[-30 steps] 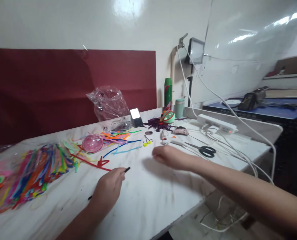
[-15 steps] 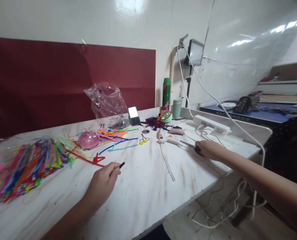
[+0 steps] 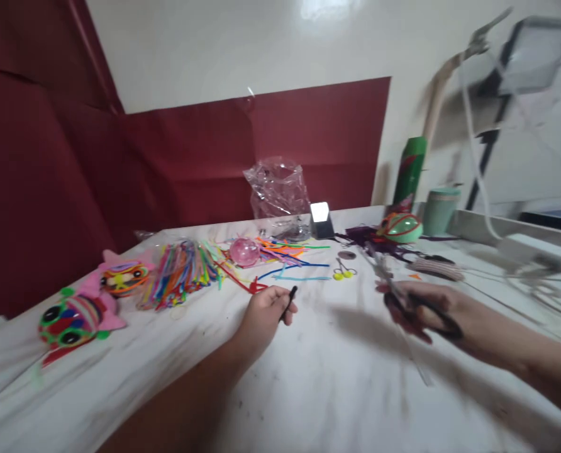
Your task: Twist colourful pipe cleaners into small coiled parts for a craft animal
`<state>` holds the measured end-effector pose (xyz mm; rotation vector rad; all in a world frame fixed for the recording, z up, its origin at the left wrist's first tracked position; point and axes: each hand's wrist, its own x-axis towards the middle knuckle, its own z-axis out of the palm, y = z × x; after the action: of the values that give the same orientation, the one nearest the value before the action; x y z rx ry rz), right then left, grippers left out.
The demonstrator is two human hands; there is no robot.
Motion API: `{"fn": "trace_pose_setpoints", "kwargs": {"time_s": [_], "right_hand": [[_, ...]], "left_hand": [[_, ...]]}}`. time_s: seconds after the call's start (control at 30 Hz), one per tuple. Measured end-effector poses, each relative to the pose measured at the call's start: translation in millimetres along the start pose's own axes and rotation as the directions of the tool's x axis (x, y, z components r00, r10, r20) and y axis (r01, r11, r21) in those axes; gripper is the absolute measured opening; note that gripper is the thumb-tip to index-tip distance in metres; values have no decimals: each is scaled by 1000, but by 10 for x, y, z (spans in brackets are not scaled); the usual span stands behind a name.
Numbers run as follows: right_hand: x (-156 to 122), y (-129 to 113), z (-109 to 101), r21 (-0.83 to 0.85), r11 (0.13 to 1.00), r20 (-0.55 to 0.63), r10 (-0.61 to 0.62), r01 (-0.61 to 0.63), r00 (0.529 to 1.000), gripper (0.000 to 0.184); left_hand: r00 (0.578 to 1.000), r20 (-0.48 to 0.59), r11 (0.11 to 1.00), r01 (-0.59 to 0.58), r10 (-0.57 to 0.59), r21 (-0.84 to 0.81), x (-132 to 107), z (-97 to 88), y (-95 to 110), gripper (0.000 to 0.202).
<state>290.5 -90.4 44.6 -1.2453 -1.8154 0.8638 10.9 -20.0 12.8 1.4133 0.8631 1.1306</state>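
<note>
Fingers (image 3: 278, 294) of the left hand (image 3: 261, 314) are curled shut round a thin black stick (image 3: 288, 303), its end poking out over the worktop (image 3: 309, 396). Right hand (image 3: 450, 314) has its fingers wrapped round the handles of some black-handled scissors (image 3: 443, 322), blades pointing away; too much motion blur to tell how far apart they are. A clear stick (image 3: 421, 367) shows just below that hand.

Further out, between the hands, sit small yellow-handled scissors (image 3: 343, 275), then loose pipe cleaners (image 3: 302, 267) and a see-through pink ball (image 3: 245, 251). Left of those: a fat multicolour bundle (image 3: 181, 274) and two pink big-eyed toys (image 3: 75, 318).

Only label I can spot is on the green can (image 3: 412, 160) at the back, green with red, too blurry to read. Pale green cup (image 3: 441, 212) just beside it, can't see inside. Crinkly clear bag (image 3: 280, 189) stands against the maroon sheet (image 3: 337, 138), something greyish at its base I can't make out. Phone-like device (image 3: 322, 220) near it has a bright, washed-out screen.
</note>
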Motion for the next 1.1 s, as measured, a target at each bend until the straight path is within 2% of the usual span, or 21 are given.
{"fn": "trace_pose_setpoints", "kwargs": {"time_s": [0.03,0.13,0.27,0.43,0.6,0.8,0.97,1.1], "right_hand": [[125,-74,188,81,996,129,-42,32,991,40],[452,-136,633,338,941,311,-120,8,943,46],[672,36,908,507,859,450,-196,-69,871,48],[657,215,956,567,811,487,-192,-141,852,51],[626,247,934,573,801,493,-169,-172,854,52],[581,267,912,592,787,498,-189,-173,846,50],[557,263,883,620,766,490,-212,-167,846,53],[566,281,892,622,756,525,-210,-204,825,47]], "left_hand": [[1000,13,999,3,-2,-50,3,-23,12,19],[1000,17,978,18,-15,-206,23,-119,77,20],[997,70,923,41,-16,-382,53,-240,136,18],[983,176,895,119,-47,-430,64,-265,79,17],[986,152,881,131,-68,-454,44,-196,67,22],[994,108,866,67,-15,-495,16,-122,126,28],[996,78,864,14,30,-504,22,-147,128,25],[990,140,873,53,18,-485,17,-152,121,25]]}}
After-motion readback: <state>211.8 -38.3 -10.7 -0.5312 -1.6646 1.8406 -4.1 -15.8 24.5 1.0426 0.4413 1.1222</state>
